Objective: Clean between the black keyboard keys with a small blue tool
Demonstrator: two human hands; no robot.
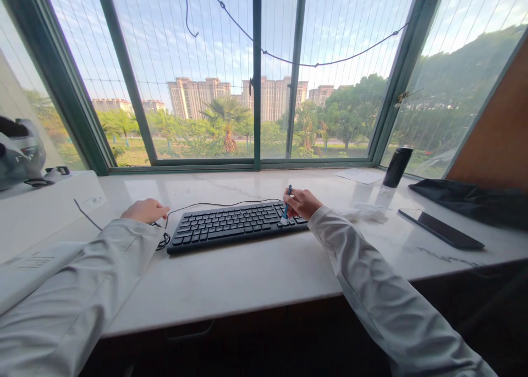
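A black keyboard (231,226) lies slightly askew on the white marbled countertop. Over its right end, my right hand (304,203) is closed around a small brush (285,214) with a blue handle. The brush stands nearly upright, its pale bristles down at the keys. Left of the keyboard, my left hand (145,210) rests with its fingers curled in; whatever they may hold is hidden. A bundled black cable (164,242) lies just below that hand, beside the keyboard's left edge, and its cord runs behind the keyboard.
To the right are crumpled clear plastic (367,213), a black phone (439,228), a dark cylinder (397,167), a white paper (359,175) and black cloth (466,201). A white box (53,201) stands at left. Windows line the back edge.
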